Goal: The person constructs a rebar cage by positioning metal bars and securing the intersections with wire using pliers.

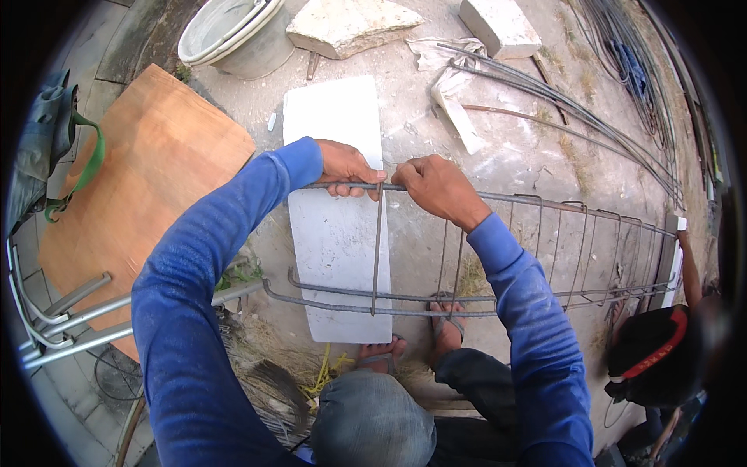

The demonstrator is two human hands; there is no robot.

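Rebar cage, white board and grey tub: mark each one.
rebar cage [545, 204]: head view, top bar.
white board [334, 233]: head view, middle of its face.
grey tub [264, 47]: head view, outer wall.

Sunlit concrete ground [513, 156] with plywood sheet [148, 187] and bucket [237, 35].

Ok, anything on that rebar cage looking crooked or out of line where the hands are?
Nothing stands out. The stirrup between the left hand and right hand hangs roughly square to the top bar; any bowing of the bars looks like lens curve.
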